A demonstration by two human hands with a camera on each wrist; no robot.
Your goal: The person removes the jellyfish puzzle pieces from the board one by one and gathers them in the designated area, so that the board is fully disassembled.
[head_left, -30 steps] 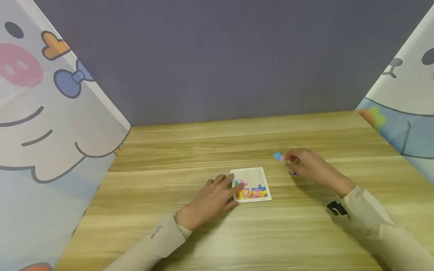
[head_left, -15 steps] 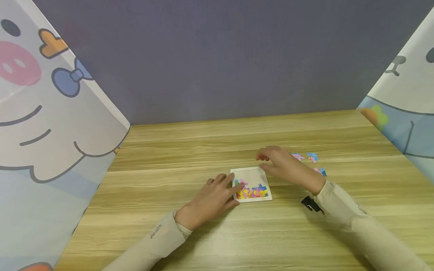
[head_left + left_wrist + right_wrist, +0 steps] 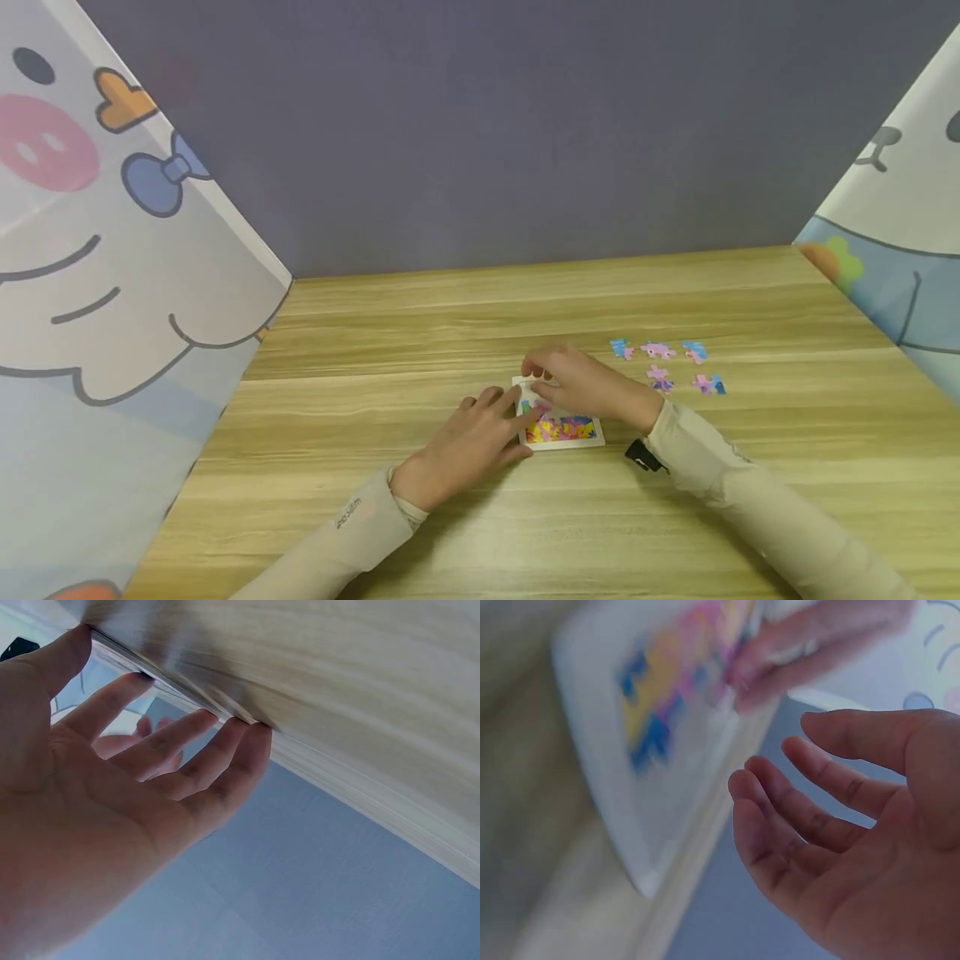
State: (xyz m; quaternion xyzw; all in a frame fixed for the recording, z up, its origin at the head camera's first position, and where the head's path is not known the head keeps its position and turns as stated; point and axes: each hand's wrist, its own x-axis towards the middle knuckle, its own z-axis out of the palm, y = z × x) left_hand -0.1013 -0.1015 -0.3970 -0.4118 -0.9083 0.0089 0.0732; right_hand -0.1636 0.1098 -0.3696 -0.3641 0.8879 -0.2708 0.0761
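A small white-framed jigsaw puzzle tray [image 3: 562,447] lies on the table, its lower part filled with yellow, pink and blue pieces. My left hand [image 3: 468,446] rests at its left side, fingers spread, index finger on the pieces and thumb by the near corner. Fingertips touch the tray edge in the left wrist view. Over the tray's upper part hovers my right hand [image 3: 581,382], hiding some of it. In the right wrist view the right hand [image 3: 847,817] is loosely curled, with nothing visible between thumb and fingers.
Several loose jigsaw pieces [image 3: 657,351] lie on the wooden table [image 3: 420,325] right of the tray. A black object [image 3: 645,456] is at the right wrist. A grey panel [image 3: 517,133] stands behind, with cartoon-printed panels [image 3: 187,275] at the sides.
My right hand has moved left from the loose pieces to above the tray, uncovering those pieces. The left hand has stayed on the tray.
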